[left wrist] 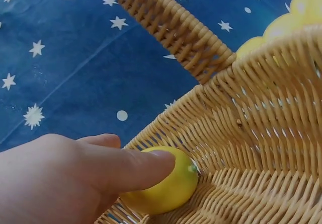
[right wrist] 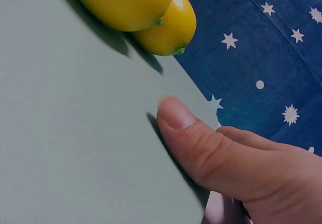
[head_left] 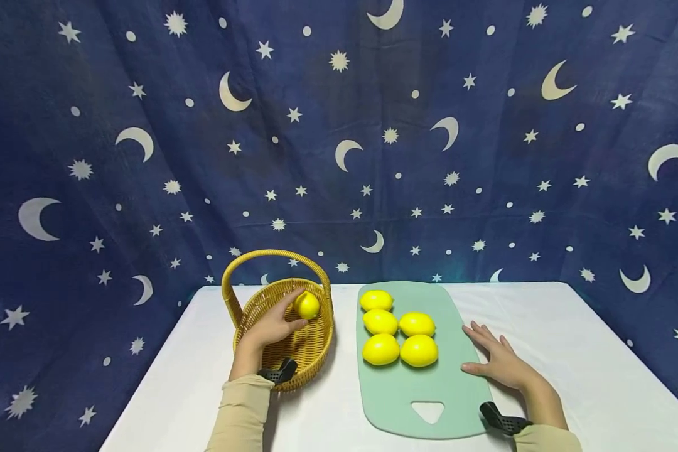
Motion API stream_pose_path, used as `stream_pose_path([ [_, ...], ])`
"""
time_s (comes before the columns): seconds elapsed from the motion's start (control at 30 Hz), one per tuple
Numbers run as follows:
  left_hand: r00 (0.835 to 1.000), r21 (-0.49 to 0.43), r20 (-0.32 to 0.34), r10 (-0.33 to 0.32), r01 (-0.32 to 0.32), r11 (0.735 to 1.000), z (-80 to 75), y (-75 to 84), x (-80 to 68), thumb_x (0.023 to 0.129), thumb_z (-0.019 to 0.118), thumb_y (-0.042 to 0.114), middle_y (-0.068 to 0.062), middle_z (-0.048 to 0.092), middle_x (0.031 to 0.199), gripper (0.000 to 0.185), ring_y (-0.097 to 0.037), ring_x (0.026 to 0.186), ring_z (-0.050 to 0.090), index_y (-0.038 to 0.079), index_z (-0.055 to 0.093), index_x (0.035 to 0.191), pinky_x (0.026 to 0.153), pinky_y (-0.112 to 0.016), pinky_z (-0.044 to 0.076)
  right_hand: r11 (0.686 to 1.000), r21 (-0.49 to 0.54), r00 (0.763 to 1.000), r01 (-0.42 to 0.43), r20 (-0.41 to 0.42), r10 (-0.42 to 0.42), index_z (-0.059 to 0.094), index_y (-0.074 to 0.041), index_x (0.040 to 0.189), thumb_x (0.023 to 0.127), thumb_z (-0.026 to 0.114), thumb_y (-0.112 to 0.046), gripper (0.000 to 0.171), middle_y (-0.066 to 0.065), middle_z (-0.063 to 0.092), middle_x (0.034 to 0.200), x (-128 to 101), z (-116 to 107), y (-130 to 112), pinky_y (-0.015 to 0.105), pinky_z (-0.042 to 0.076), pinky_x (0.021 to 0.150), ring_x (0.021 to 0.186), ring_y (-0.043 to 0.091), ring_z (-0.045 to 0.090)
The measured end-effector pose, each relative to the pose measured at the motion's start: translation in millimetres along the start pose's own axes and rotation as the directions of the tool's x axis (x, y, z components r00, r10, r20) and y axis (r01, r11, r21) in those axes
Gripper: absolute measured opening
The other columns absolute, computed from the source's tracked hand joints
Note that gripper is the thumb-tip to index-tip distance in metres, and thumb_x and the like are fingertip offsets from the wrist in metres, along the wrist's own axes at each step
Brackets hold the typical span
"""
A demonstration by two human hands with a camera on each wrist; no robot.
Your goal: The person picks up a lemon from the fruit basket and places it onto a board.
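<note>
My left hand reaches into a woven yellow basket and holds a yellow lemon between thumb and fingers. In the left wrist view the lemon sits low inside the basket against its wall, with my thumb over it. Several more lemons lie on a pale green cutting board. My right hand lies flat with spread fingers at the board's right edge; its thumb rests on the board.
A white table carries the basket at left and the board in the middle. A dark blue cloth with moons and stars hangs behind and around the table. The basket's arched handle stands over its far side.
</note>
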State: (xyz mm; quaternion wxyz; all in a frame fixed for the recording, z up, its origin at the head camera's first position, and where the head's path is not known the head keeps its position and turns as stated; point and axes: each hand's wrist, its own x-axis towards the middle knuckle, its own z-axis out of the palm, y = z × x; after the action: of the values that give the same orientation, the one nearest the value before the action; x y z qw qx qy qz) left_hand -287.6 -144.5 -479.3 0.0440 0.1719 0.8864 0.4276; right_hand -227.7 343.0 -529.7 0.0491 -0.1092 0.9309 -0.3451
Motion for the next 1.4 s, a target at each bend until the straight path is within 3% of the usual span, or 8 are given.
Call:
stream_pose_path([
  [0.27,0.999,0.078,-0.038,0.006,-0.003,0.997,7.5,1.6,4.2,0.084,0.067,0.005,-0.018,0.038,0.141,0.063,-0.039,0.131,0.039,0.006,0.043,0.142,0.108,-0.056,0.033,1.0,0.021,1.0,-0.014,0.011,0.014,0.035,0.002,0.143,0.072,0.078,-0.04,0.094,0.031,0.015,0.152,-3,-1,3,0.066,-0.01,0.109,0.14,0.053,0.004],
  [0.4,0.998,0.07,-0.049,-0.034,0.038,0.997,8.4,2.3,3.5,0.084,0.069,0.007,-0.019,0.038,0.137,0.058,-0.04,0.13,0.038,0.008,0.049,0.138,0.106,-0.057,0.034,1.0,0.022,1.0,-0.015,0.012,0.015,0.035,0.002,0.143,0.072,0.078,-0.04,0.093,0.031,0.016,0.152,-4,-1,3,0.066,-0.01,0.109,0.14,0.053,0.004],
  [0.63,0.997,0.077,-0.074,-0.032,0.038,0.996,6.6,-0.5,2.9,0.083,0.072,0.011,-0.015,0.046,0.142,0.054,-0.04,0.136,0.035,0.011,0.053,0.134,0.109,-0.057,0.03,1.0,0.01,1.0,-0.012,0.008,0.012,0.036,0.002,0.143,0.071,0.078,-0.04,0.093,0.032,0.017,0.152,-3,-1,1,0.066,-0.008,0.109,0.139,0.053,0.005],
  [0.8,0.996,0.105,-0.087,-0.036,0.046,0.993,6.8,0.2,1.7,0.082,0.073,0.009,-0.013,0.051,0.125,0.052,-0.036,0.12,0.049,0.013,0.058,0.131,0.103,-0.054,0.039,1.0,0.005,1.0,-0.01,0.002,0.01,0.036,0.002,0.143,0.071,0.078,-0.04,0.093,0.032,0.017,0.152,-2,0,-1,0.066,-0.008,0.109,0.139,0.053,0.005],
  [1.0,0.997,0.145,-0.061,-0.05,0.059,0.988,7.2,8.1,-0.5,0.08,0.074,0.008,-0.008,0.049,0.116,0.049,-0.025,0.106,0.052,0.015,0.062,0.127,0.098,-0.046,0.043,1.0,0.001,1.0,-0.008,0.001,0.008,0.035,0.001,0.143,0.072,0.078,-0.04,0.093,0.032,0.017,0.152,-2,0,0,0.066,-0.008,0.109,0.139,0.053,0.005],
  [1.23,0.999,0.18,-0.036,-0.011,0.018,0.984,5.0,11.6,-2.0,0.078,0.076,0.01,-0.011,0.055,0.124,0.045,-0.033,0.12,0.05,0.017,0.065,0.122,0.103,-0.051,0.039,1.0,0.002,1.0,-0.016,0.005,0.016,0.035,0.001,0.144,0.072,0.077,-0.041,0.093,0.031,0.016,0.152,-2,-2,-2,0.065,-0.009,0.109,0.14,0.052,0.005],
  [1.4,1.0,0.189,-0.008,0.012,-0.01,0.982,4.0,8.9,-2.3,0.076,0.079,0.014,-0.009,0.059,0.117,0.046,-0.03,0.114,0.053,0.017,0.065,0.12,0.099,-0.048,0.042,1.0,-0.002,1.0,-0.022,0.009,0.022,0.035,0.0,0.144,0.072,0.078,-0.041,0.094,0.031,0.016,0.152,-1,-2,-1,0.065,-0.008,0.11,0.14,0.052,0.004],
])
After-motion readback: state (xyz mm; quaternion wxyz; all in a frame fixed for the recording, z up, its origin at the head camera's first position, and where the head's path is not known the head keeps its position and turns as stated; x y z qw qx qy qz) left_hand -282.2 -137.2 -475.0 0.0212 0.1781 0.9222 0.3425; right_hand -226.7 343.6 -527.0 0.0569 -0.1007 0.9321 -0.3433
